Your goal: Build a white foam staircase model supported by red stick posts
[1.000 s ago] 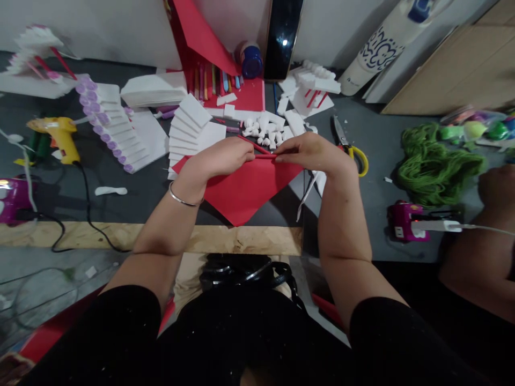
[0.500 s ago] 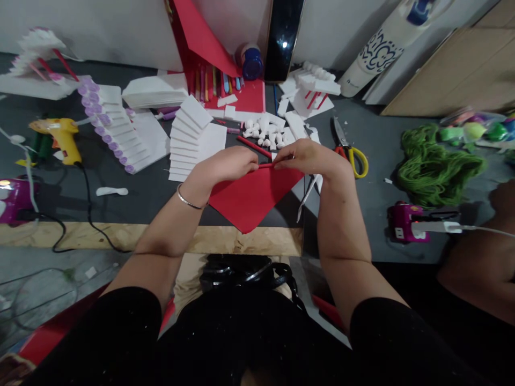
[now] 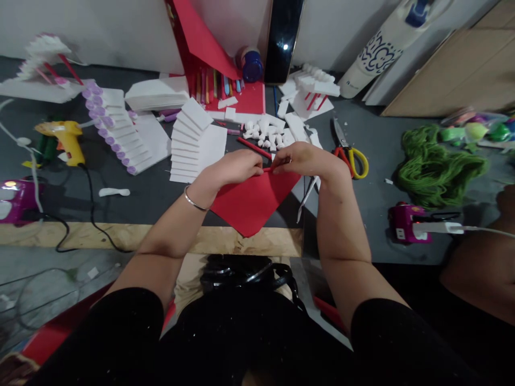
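A red sheet (image 3: 251, 206) lies at the table's front edge, one corner pointing toward me, its far edge rolled into a narrow tube. My left hand (image 3: 244, 165) pinches that rolled edge from the left. Close beside it, my right hand (image 3: 293, 159) pinches the same edge from the right. Just beyond my fingertips are a loose red stick (image 3: 253, 146) and a pile of small white pieces (image 3: 263, 131). White strips (image 3: 185, 145) are fanned out left of my hands.
Scissors (image 3: 349, 153) lie right of my right arm, near green yarn (image 3: 438, 166). A yellow glue gun (image 3: 66, 140) and its cable are at the left. A white bottle (image 3: 376, 56) stands at the back. Another person's arm (image 3: 480, 262) is at the right edge.
Both hands have shifted slightly toward me and closer together along the rolled edge. The sheet's near corner has moved a little toward me.
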`<state>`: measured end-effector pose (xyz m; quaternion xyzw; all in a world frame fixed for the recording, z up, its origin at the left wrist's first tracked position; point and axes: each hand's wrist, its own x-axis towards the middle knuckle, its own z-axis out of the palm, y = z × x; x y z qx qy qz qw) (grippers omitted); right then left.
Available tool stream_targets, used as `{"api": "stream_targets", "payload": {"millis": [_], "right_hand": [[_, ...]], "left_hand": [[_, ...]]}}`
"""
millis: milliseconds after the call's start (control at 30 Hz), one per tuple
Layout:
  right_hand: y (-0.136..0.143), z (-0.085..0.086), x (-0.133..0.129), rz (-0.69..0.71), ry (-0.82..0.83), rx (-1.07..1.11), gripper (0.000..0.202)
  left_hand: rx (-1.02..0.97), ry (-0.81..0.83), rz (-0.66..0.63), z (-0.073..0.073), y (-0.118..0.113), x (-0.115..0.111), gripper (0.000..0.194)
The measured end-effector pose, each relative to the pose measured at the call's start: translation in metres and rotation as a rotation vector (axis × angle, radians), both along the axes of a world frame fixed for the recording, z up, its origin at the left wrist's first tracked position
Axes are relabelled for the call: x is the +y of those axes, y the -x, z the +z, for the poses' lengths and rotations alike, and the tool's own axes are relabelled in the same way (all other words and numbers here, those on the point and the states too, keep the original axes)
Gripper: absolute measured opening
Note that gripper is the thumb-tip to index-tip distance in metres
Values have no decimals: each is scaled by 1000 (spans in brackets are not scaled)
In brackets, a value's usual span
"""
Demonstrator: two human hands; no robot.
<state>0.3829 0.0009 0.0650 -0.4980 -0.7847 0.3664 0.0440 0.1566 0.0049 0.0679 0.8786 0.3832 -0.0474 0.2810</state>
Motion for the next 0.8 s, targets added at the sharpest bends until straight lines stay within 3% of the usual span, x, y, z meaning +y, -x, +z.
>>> {"api": "stream_targets", "payload": {"millis": [200,467,800], "right_hand": [[1,-1,2,59,79,24,15],[-8,-5,6,6,62,7,12],[-55,-5,10,-257,-87,49,26]], "left_hand": [[-33,150,33,-5,1,0,24],[-169,359,215,-24,17,-2,16],[-188,338,371,-18,31,-14,15]]}}
